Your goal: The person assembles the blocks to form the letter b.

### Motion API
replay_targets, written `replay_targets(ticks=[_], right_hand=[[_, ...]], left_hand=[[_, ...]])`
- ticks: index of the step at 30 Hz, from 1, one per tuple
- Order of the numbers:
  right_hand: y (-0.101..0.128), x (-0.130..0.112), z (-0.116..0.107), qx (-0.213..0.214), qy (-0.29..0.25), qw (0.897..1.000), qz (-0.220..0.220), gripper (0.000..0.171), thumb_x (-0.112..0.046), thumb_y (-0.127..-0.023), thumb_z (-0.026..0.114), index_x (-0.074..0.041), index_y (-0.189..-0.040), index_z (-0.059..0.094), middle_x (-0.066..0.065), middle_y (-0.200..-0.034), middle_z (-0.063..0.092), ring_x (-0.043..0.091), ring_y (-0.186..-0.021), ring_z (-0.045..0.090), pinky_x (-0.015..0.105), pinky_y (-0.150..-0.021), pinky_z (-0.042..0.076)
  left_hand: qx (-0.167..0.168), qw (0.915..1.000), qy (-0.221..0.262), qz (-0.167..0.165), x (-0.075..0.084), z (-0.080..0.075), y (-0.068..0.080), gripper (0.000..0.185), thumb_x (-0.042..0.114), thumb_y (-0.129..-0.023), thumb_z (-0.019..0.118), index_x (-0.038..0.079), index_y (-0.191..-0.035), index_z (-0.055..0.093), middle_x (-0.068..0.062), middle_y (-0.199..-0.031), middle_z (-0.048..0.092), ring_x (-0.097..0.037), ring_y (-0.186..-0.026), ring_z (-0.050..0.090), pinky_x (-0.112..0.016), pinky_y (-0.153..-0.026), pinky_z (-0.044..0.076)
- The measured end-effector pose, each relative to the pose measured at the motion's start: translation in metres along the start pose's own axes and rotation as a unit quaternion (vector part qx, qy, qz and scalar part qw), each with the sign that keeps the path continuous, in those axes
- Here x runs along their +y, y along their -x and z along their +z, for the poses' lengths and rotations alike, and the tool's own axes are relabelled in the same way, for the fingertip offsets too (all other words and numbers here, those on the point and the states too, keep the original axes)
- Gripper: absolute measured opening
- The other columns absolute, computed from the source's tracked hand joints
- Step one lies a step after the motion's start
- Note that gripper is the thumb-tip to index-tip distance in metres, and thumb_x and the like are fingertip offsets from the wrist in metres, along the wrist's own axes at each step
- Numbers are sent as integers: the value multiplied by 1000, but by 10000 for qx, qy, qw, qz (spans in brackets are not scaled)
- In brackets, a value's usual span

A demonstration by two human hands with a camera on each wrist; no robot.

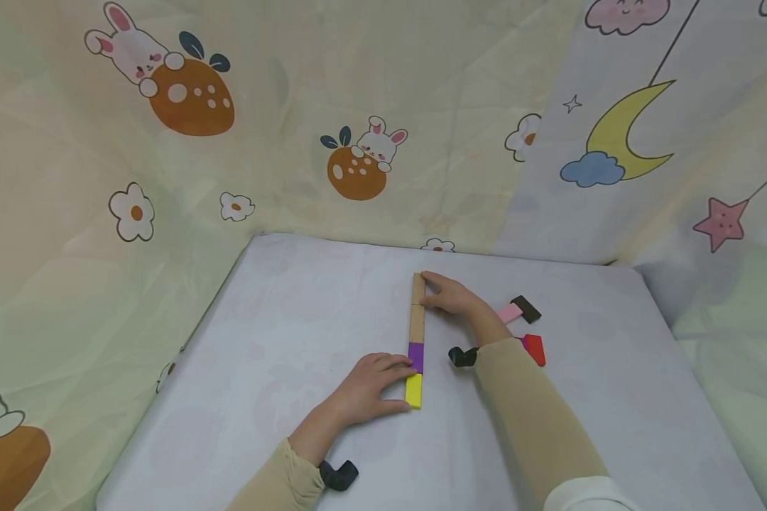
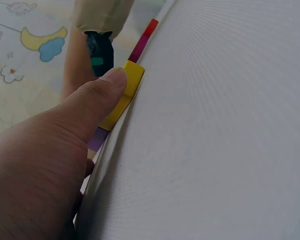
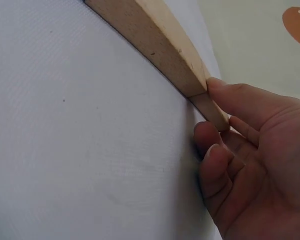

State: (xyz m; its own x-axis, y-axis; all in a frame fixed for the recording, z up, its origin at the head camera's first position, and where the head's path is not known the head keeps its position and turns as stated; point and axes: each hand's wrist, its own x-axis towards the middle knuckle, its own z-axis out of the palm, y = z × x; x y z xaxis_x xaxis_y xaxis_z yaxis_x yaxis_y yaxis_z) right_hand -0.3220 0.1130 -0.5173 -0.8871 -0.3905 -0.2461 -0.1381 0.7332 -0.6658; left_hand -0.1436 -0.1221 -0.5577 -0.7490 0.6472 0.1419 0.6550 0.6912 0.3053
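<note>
row: blocks (image 1: 416, 339) laid end to end on the table (image 1: 281, 312), mid-surface, running away from the person. near to far: yellow block (image 1: 413, 390), purple block (image 1: 415, 356), two plain wood blocks (image 1: 417, 312)
left hand: (image 1: 372, 387) fingers pressed against the left side of the row's near end, touching yellow and purple. left wrist view shows thumb (image 2: 97, 95) flat on the yellow block (image 2: 124, 95). pressing, not clasping
right hand: (image 1: 450, 294) at the far end, fingertips on the last wood block (image 3: 210, 110). right wrist view: fingers loosely bent beside the block end, touching its side, not wrapped around it
loose pieces: pink-and-black piece (image 1: 518, 310) and red piece (image 1: 534, 348) right of the row, behind the right forearm
partly hidden: red piece cut off by the sleeve; can't tell its full shape
wrist gear: black clip (image 1: 463, 356) at the right wrist, another (image 1: 339, 474) at the left wrist
hard to read: seams between blocks in wrist views; the row curves from lens distortion
backdrop: cartoon-print cloth (image 1: 358, 106) hung behind and beside the table
</note>
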Motion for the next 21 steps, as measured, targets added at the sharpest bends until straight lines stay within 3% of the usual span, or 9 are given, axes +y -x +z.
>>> replay_targets(ticks=[6, 13, 18, 21], right_hand=[[1, 0, 4, 88, 87, 9999, 30, 71, -37, -87, 59, -22, -146, 23, 4, -153, 23, 27, -142, 17, 47, -115, 17], [10, 5, 9, 541, 277, 9981, 36, 61, -37, -91, 52, -19, -144, 29, 7, -149, 31, 28, -137, 28, 49, -113, 22], [33, 7, 8, 796, 221, 9965, 140, 54, -41, -91, 50, -27, -141, 34, 4, -145, 36, 28, -118, 47, 48, -102, 39], [53, 8, 6, 914, -9, 9955, 244, 50, -42, -91, 50, -32, -137, 38, 1, -139, 42, 25, -98, 57, 41, -85, 52]], left_hand=[[-20, 10000, 20, 9, -1, 0, 0, 63, 69, -79, 47, 40, -134, 41, 19, -138, 39, -10, -128, 36, -37, -109, 28], [27, 10000, -1, 85, 0, 1, -1, 62, 68, -80, 49, 39, -134, 42, 19, -138, 39, -10, -127, 37, -37, -109, 28], [64, 9999, 19, 103, 1, -1, -1, 62, 68, -79, 50, 39, -134, 42, 18, -138, 40, -10, -127, 38, -37, -108, 29], [66, 9999, 31, 86, 0, -1, -1, 63, 68, -78, 49, 40, -134, 42, 19, -137, 39, -10, -126, 37, -37, -108, 29]])
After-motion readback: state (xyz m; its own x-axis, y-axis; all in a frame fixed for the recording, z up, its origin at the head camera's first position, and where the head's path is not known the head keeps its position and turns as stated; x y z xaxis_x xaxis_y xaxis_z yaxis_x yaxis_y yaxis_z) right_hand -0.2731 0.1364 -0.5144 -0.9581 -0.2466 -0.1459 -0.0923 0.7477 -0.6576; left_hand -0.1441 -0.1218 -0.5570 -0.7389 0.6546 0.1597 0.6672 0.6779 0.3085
